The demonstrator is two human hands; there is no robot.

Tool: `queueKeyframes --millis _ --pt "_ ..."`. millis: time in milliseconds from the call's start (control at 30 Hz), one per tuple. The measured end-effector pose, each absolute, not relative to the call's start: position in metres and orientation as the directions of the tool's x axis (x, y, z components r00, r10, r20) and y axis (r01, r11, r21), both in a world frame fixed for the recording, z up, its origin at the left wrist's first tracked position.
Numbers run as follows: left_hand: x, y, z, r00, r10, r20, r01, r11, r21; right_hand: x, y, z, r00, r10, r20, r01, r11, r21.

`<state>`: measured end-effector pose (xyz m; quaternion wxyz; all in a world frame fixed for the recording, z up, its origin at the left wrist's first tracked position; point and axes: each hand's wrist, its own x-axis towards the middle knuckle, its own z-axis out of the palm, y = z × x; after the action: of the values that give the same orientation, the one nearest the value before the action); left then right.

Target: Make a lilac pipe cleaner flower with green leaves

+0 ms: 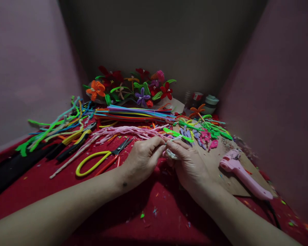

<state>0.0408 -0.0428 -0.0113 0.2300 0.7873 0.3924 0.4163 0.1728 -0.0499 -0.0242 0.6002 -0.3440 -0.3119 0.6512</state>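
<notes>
Close together at the middle of the head view, my two hands meet over a white pipe cleaner [172,154] bent into a small looped shape. My left hand [141,155] is closed, its thumb and forefinger pinching at the end of the piece. Fingers of my right hand [191,160] wrap round the looped part, and much of it is hidden behind them. Scissors [102,158] with yellow and orange handles lie left of my left hand. Just beyond my fingertips are pink pipe cleaners [125,131] and a bright green strip [179,134].
Black-and-yellow pliers [78,140] and a tangle of coloured pipe cleaners [59,126] lie left. Fuzzy flowers [142,96] stand at the back. A pink glue gun [246,176] rests across a brown board [220,171] at right. Small scraps dot the red cloth [154,232].
</notes>
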Motion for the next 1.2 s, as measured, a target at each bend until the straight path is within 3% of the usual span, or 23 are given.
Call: queueKeyframes --millis 167,300,500,667,900,1067,1133,1200 --pt "0.04 -0.043 -0.001 0.344 0.912 0.223 0.217 -0.308 0.926 0.174 -0.048 -0.023 -0.115 0.992 -0.043 -0.542 -0.099 -0.834" --pt "0.038 -0.039 0.0 0.395 0.915 0.08 0.056 -0.111 0.992 0.175 -0.046 -0.023 -0.121 0.992 0.041 -0.549 -0.032 -0.835" --pt "0.037 -0.033 -0.005 0.474 0.88 -0.003 -0.11 0.063 0.992 0.178 -0.046 -0.023 -0.145 0.988 0.058 -0.501 -0.023 -0.865" --pt "0.036 -0.031 -0.004 0.544 0.836 -0.066 -0.225 0.221 0.949 0.179 -0.045 -0.022 -0.145 0.989 -0.015 -0.51 -0.088 -0.856" --pt "0.03 -0.028 -0.007 0.712 0.694 -0.104 -0.292 0.428 0.856 0.182 -0.042 -0.021 -0.238 0.971 0.008 -0.56 -0.131 -0.818" --pt "0.029 -0.029 -0.006 0.743 0.656 -0.133 -0.239 0.445 0.863 0.186 -0.039 -0.024 -0.311 0.949 0.046 -0.579 -0.151 -0.801" --pt "0.031 -0.031 -0.003 0.693 0.71 -0.124 -0.187 0.344 0.92 0.185 -0.039 -0.024 -0.259 0.965 0.033 -0.595 -0.133 -0.793" --pt "0.034 -0.033 -0.001 0.593 0.803 -0.06 -0.053 0.113 0.992 0.182 -0.039 -0.024 -0.187 0.982 -0.019 -0.602 -0.13 -0.788"
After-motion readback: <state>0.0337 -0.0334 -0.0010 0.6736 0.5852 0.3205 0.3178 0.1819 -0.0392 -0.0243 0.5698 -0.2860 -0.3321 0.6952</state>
